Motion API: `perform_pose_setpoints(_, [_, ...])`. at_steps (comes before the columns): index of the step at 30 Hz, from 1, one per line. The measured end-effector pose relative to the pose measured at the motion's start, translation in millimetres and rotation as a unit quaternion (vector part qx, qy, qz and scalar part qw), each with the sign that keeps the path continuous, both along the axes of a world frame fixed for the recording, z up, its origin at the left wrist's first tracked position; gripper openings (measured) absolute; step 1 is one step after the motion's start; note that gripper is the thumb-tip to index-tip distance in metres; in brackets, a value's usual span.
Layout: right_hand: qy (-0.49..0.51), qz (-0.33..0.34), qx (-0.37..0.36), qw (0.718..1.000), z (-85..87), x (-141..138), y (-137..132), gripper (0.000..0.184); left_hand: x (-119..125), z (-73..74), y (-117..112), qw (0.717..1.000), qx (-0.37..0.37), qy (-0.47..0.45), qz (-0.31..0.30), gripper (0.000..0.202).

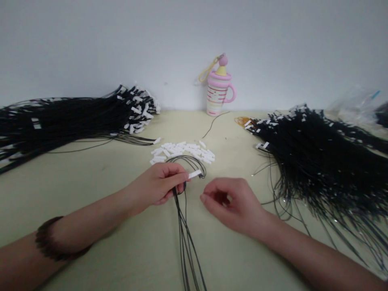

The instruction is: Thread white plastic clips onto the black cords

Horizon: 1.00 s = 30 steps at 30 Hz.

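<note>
Between the thumb and fingers of my left hand (169, 182) is a white plastic connector (195, 174), pointing right. Several thin black wires (182, 226) run through the same grip. They loop up over the fingers and hang down toward the bottom of the view. To the right, my right hand (232, 202) is curled, thumb and index fingertips together, a little apart from the connector. Whatever those fingertips hold, if anything, is too small to see. Just beyond my left hand lies a loose pile of white connectors (182, 149).
A large bundle of black wires with white ends (75, 117) lies at the left. Another black wire bundle (327, 161) spreads over the right side. A pink and white cup (216, 95) stands by the wall. A clear plastic bag (354, 107) sits at the far right.
</note>
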State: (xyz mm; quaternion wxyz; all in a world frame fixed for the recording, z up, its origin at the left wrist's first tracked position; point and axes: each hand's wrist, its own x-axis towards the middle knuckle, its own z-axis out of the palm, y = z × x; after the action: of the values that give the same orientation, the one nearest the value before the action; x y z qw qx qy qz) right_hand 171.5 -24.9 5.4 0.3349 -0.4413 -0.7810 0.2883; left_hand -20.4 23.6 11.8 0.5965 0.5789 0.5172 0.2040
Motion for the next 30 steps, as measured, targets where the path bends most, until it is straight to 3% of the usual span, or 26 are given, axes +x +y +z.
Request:
perform_pose_setpoints(3, [0.036,0.043,-0.106,0.993,-7.9,-15.2,-6.7,0.010,3.5,-1.0,-3.9,0.999,0.026,-0.012,0.025,0.028])
perform_pose_setpoints(8, [0.194,0.017,-0.245,0.950,-15.5,-28.1,-2.3,0.027,5.6,-4.1,-7.6,0.996,0.081,-0.038,0.025,0.029])
perform_pose_setpoints(10, [0.247,0.026,-0.288,0.925,-8.9,-22.9,0.2,0.027,6.1,-4.2,-7.7,0.996,0.071,-0.045,0.020,0.027])
perform_pose_setpoints(13, [0.306,0.070,-0.329,0.891,11.4,-4.7,2.3,0.010,6.8,-1.8,-7.3,0.998,0.033,-0.052,0.025,0.026])
perform_pose_setpoints(15, [0.338,0.060,-0.303,0.889,27.8,11.0,4.5,0.011,6.9,0.4,-7.1,0.998,0.010,-0.057,0.035,0.024])
perform_pose_setpoints(18, [0.376,-0.075,-0.182,0.906,48.0,33.3,12.8,0.012,6.0,1.9,-6.5,0.997,-0.002,-0.063,0.045,0.020])
perform_pose_setpoints(21, [0.446,-0.178,-0.080,0.873,59.4,51.6,25.1,0.016,4.4,0.5,-5.3,0.997,-0.004,-0.063,0.050,0.019])
perform_pose_setpoints(24, [0.482,-0.227,-0.025,0.846,68.0,68.0,33.3,0.026,3.1,-1.3,-4.2,0.997,-0.008,-0.063,0.053,0.019])
perform_pose_setpoints(27, [0.454,-0.246,-0.009,0.856,75.9,82.1,34.0,0.030,2.3,-2.0,-3.5,0.996,-0.007,-0.070,0.053,0.020])
perform_pose_setpoints(30, [0.427,-0.273,0.032,0.861,74.8,85.4,31.2,0.022,1.1,-2.2,-2.1,0.995,-0.013,-0.082,0.053,0.021])
